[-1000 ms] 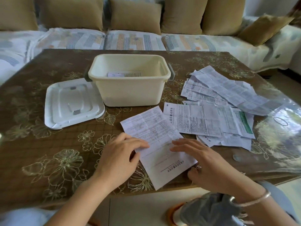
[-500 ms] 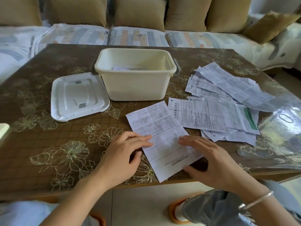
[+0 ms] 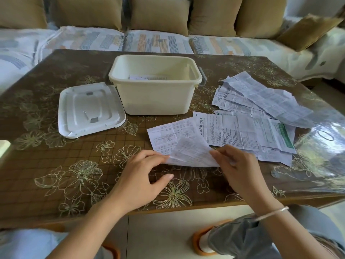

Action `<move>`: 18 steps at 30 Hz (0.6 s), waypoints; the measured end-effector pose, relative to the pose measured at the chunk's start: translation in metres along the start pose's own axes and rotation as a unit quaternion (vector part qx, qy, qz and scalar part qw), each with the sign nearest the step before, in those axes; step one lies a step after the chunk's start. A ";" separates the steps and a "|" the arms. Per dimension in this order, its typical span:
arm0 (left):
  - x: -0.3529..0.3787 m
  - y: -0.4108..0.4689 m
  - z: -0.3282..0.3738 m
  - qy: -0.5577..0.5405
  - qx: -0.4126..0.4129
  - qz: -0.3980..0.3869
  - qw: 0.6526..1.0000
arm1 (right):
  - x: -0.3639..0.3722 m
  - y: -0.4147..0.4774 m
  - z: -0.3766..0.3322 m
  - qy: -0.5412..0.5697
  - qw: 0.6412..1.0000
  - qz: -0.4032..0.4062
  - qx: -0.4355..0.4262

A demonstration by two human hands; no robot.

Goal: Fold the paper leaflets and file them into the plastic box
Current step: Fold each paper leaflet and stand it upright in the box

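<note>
The white printed paper leaflet lies on the brown flower-patterned table, near and right of the cream plastic box. The right hand pinches its near flap between thumb and fingertips, and the flap is raised and curling toward the far end. The left hand has its fingers nearly straight, with the tips on the leaflet's left edge at the bend, gripping nothing.

Judgement: the flap's corners should meet the far corners before pressing. The left fingertips should keep the sheet from sliding, then run along the crease.

Half a second ago the sheet lay flat under both hands; now its near half is lifted.
</note>
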State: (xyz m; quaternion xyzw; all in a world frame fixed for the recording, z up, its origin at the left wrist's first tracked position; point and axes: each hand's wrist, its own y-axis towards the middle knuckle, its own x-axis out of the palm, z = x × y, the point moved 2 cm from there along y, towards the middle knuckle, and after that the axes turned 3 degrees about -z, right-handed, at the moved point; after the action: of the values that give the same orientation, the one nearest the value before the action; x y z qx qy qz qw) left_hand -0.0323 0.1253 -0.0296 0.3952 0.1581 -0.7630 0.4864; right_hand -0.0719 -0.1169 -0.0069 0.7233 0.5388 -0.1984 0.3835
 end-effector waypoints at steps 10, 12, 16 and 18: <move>-0.007 -0.001 0.002 -0.061 -0.051 0.062 0.995 | -0.005 0.006 -0.022 0.145 0.988 -0.031 0.040; -0.008 -0.003 0.004 -0.080 -0.055 0.067 0.993 | -0.006 0.005 -0.021 0.229 0.971 -0.032 0.063; -0.008 -0.005 0.005 -0.109 -0.071 0.095 0.987 | 0.003 -0.001 -0.010 0.235 0.963 -0.083 0.102; -0.007 -0.005 0.000 -0.045 -0.080 0.142 0.986 | 0.009 -0.001 -0.006 0.107 0.985 -0.066 0.116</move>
State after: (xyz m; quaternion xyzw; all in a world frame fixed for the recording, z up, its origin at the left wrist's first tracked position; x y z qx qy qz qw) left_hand -0.0354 0.1323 -0.0254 0.3388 0.1390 -0.6878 0.6268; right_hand -0.0701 -0.1065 -0.0102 0.7430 0.5965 -0.2060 0.2229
